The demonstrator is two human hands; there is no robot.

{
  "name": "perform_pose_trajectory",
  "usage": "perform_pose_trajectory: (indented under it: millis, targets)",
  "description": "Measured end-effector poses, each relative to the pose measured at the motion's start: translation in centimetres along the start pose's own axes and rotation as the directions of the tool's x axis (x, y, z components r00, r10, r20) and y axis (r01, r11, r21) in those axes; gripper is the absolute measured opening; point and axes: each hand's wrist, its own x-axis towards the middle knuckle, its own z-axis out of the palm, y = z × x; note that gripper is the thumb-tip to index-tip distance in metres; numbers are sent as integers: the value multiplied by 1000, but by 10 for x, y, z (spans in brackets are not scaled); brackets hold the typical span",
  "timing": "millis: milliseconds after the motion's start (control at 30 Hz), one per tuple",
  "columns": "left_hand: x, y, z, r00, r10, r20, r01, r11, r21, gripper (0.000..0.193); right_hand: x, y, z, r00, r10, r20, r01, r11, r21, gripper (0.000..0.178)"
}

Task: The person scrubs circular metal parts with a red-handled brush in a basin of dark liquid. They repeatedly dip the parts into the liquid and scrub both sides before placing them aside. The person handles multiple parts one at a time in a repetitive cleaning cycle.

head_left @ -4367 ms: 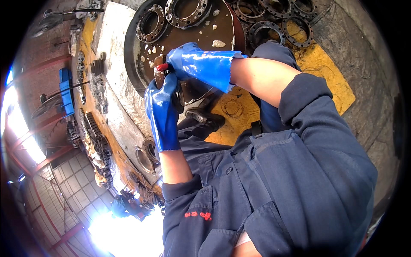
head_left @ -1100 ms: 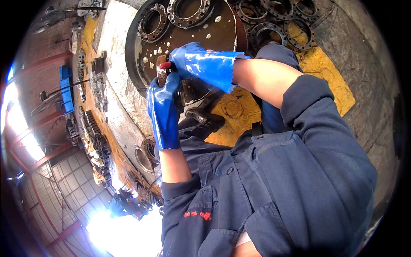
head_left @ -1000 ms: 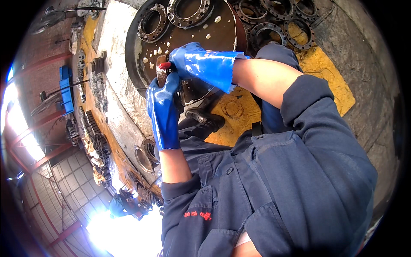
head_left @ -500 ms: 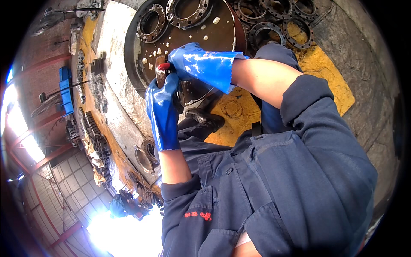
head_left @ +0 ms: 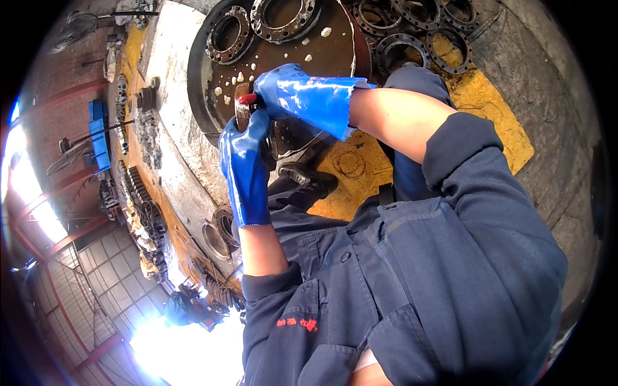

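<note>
Both my hands wear long blue rubber gloves and meet over the near left rim of a wide round basin (head_left: 192, 87) of brown liquid. My left hand (head_left: 243, 151) is closed on a brown, wet metal ring (head_left: 243, 114), seen nearly edge-on. Against that ring, my right hand (head_left: 278, 92) grips a tool with a red-and-black handle (head_left: 247, 100); its working end is hidden. Two flange rings with bolt holes, one left (head_left: 222, 36) and one farther right (head_left: 259, 20), sit at the basin's far side among bits of white foam.
Several dark flange rings (head_left: 400, 53) lie right of the basin, partly on a yellow board (head_left: 499, 109). More rings (head_left: 216, 240) rest on the floor at my left. Rows of metal parts (head_left: 143, 199) and a blue bin (head_left: 99, 136) stand farther left.
</note>
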Motion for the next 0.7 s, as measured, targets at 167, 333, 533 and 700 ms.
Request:
perform_pose_trajectory:
  millis: [167, 333, 533, 700]
  targets:
    - [-2, 0, 0, 1000, -15, -8, 14, 1000, -15, 28, 4, 0, 4, 1000, -11, 14, 11, 1000, -20, 31]
    - [1, -2, -2, 1000, -1, -4, 1, 1000, 22, 28, 1, -1, 2, 1000, -1, 3, 1, 1000, 12, 31]
    - [-1, -2, 0, 1000, -13, -22, 13, 1000, 8, 29, 1, -4, -2, 999, 10, 33, -10, 1000, -8, 34]
    - [0, -1, 1, 1000, -12, -15, 13, 1000, 8, 29, 12, 2, 8, 998, 26, 51, -24, 999, -44, 34]
